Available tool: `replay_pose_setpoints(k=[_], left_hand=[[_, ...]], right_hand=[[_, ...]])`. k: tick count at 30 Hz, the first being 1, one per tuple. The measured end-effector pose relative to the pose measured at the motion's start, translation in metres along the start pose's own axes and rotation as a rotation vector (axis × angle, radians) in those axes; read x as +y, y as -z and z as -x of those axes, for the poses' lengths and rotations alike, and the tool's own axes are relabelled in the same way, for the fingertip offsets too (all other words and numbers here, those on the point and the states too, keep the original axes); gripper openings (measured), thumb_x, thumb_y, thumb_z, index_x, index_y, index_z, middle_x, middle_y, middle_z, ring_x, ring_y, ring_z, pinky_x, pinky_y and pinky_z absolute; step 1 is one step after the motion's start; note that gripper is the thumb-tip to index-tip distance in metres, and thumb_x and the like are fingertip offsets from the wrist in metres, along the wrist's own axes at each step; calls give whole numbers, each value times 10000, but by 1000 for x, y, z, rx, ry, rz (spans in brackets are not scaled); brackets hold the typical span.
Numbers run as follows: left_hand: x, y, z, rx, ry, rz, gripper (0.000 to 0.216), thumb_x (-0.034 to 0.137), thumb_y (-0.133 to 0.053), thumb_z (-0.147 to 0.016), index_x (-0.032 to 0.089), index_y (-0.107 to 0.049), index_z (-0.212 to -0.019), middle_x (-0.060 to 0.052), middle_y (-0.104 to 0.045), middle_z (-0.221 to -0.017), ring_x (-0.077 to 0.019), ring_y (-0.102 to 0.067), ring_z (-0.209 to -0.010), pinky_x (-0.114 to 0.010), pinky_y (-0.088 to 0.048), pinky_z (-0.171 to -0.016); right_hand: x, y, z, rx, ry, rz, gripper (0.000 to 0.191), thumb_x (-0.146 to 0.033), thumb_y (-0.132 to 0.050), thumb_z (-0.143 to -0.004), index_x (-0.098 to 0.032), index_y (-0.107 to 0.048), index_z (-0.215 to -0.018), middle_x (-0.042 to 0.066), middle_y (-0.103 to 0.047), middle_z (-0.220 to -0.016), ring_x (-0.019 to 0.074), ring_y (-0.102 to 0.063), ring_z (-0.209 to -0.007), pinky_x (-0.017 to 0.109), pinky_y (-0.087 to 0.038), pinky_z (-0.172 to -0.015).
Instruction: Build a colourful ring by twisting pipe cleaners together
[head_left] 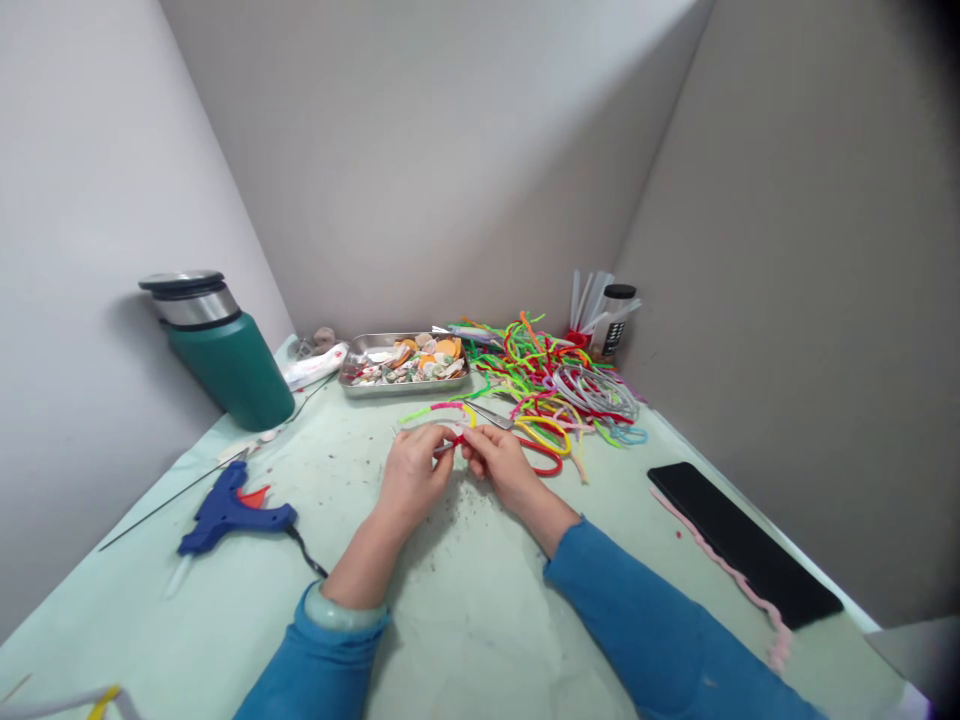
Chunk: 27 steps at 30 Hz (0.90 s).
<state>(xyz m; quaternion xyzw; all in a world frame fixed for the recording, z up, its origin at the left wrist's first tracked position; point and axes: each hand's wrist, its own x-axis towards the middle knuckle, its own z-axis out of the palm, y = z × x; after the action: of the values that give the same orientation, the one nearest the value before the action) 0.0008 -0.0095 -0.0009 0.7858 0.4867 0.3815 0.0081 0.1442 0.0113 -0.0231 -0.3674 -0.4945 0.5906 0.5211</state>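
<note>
Over the middle of the table, my left hand (418,472) and my right hand (501,462) meet with fingertips pinched together. Between them is a small red piece of fuzzy pipe cleaner (459,440). A thin greyish length, too small to name, also shows at the left fingertips. Just beyond my fingers curves a pipe cleaner strip in green, pink and yellow (448,406); I cannot tell whether it joins the red piece. Scissors (546,462) with red and yellow handles lie beside my right hand, blades pointing left.
A heap of coloured pipe cleaners (544,365) lies at the back right, near a black-capped jar (616,318). A metal tray (405,390) holds small pieces. At left are a green bottle (225,365) and a blue glue gun (232,510). A black phone-like slab (742,540) lies right.
</note>
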Motion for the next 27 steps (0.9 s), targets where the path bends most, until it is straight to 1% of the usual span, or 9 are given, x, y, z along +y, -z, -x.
replay_pose_setpoints(k=[8, 12, 15, 17, 19, 20, 22, 24, 27], left_hand=[[-4, -2, 0, -4, 22, 70, 137, 188, -516, -806, 190, -644, -851, -29, -627, -792, -142, -565, -746, -245, -397, -665], [-2, -1, 0, 5, 27, 71, 160, 199, -502, -821, 188, -657, -858, -25, -626, -767, -125, -561, -700, -226, -402, -639], [-2, 1, 0, 55, 46, 3, 171, 216, -494, -829, 191, -660, -859, -22, -630, -755, -120, -557, -664, -225, -396, -620], [-2, 2, 0, 89, 71, -49, 173, 227, -493, -830, 193, -661, -854, -22, -637, -765, -122, -559, -657, -229, -394, -619], [-3, 2, 0, 106, 100, -94, 172, 231, -494, -829, 195, -662, -847, -23, -644, -779, -127, -565, -662, -234, -394, -621], [-3, 2, 0, 112, 114, -113, 171, 233, -496, -826, 198, -663, -842, -23, -648, -783, -131, -569, -666, -236, -393, -620], [-4, 1, 0, 126, 144, -143, 168, 236, -502, -821, 206, -666, -842, -24, -656, -794, -138, -578, -676, -239, -392, -615], [-4, 0, 0, 144, 177, -163, 167, 237, -508, -815, 212, -671, -843, -25, -661, -800, -145, -585, -687, -241, -392, -612], [-5, 0, -1, 155, 228, -142, 157, 230, -523, -801, 213, -676, -836, -24, -666, -796, -144, -589, -682, -239, -397, -607]], right_hand=[[2, 1, -2, 6, 3, 12, 333, -477, -592, -745, -153, -560, -672, -45, -514, -542, 42, -377, -384, 181, -258, -380], [3, 0, -1, 11, 10, 116, 349, -509, -530, -777, -169, -547, -704, -42, -520, -555, 56, -357, -376, 196, -253, -376], [-6, 7, -1, 82, 133, 405, 329, -481, -465, -826, -176, -553, -737, -19, -559, -618, 88, -435, -446, 216, -319, -439], [-18, 18, -1, 183, 276, 751, 271, -409, -476, -835, -176, -576, -741, 7, -589, -675, 129, -522, -601, 234, -371, -560], [-30, 34, -1, 273, 321, 1109, 185, -303, -468, -838, -173, -595, -801, 50, -621, -812, 169, -551, -762, 264, -377, -672], [-35, 42, -1, 292, 292, 1260, 159, -255, -469, -827, -167, -600, -829, 77, -621, -878, 192, -548, -840, 279, -371, -720], [-43, 56, -1, 228, 189, 1471, 178, -211, -494, -793, -157, -603, -924, 115, -608, -975, 230, -525, -958, 304, -358, -784], [-47, 64, 0, 129, 81, 1567, 273, -235, -516, -784, -150, -577, -1036, 140, -585, -1058, 251, -516, -1004, 319, -355, -807], [-47, 66, 1, 88, 0, 1618, 351, -232, -527, -776, -137, -536, -1113, 154, -574, -1101, 269, -519, -1022, 329, -358, -809]])
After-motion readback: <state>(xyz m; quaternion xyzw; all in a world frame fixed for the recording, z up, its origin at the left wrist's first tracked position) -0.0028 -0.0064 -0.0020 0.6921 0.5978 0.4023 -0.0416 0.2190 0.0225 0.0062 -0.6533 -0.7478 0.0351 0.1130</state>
